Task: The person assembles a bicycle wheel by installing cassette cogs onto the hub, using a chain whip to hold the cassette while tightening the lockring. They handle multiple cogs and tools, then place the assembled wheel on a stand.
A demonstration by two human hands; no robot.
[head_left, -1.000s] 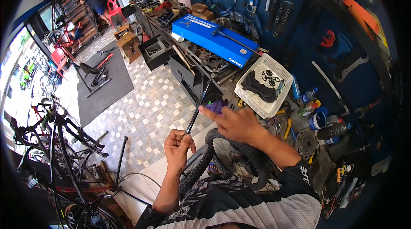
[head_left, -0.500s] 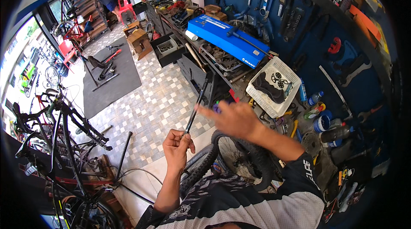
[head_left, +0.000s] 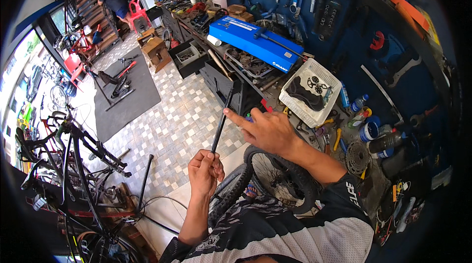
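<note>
My left hand (head_left: pixel 202 170) is closed round the lower end of a long, thin black rod (head_left: pixel 219 130), which slants up and away from me. The rod's far tip reads poorly against the dark drawer behind it. With the index finger stretched out, my right hand (head_left: pixel 271 134) meets or almost meets the rod around its middle. Its other fingers are loosely bent, and nothing shows in them. Below both hands, close to my body, is a bicycle wheel with a knobbly black tyre (head_left: pixel 251 157).
The bench to my right carries a blue box (head_left: pixel 260 44) with a hammer-like tool across it, a white basket (head_left: pixel 293 110) of parts, and bottles (head_left: pixel 360 101). Bicycle frames (head_left: pixel 73 159) stand at left. A grey mat (head_left: pixel 140 100) lies on the tiles. A person (head_left: pixel 115 2) is far off.
My right hand has slowed from a blur, and its index fingertip now sits higher along the rod. The left hand keeps its hold. The whole view has shifted slightly.
</note>
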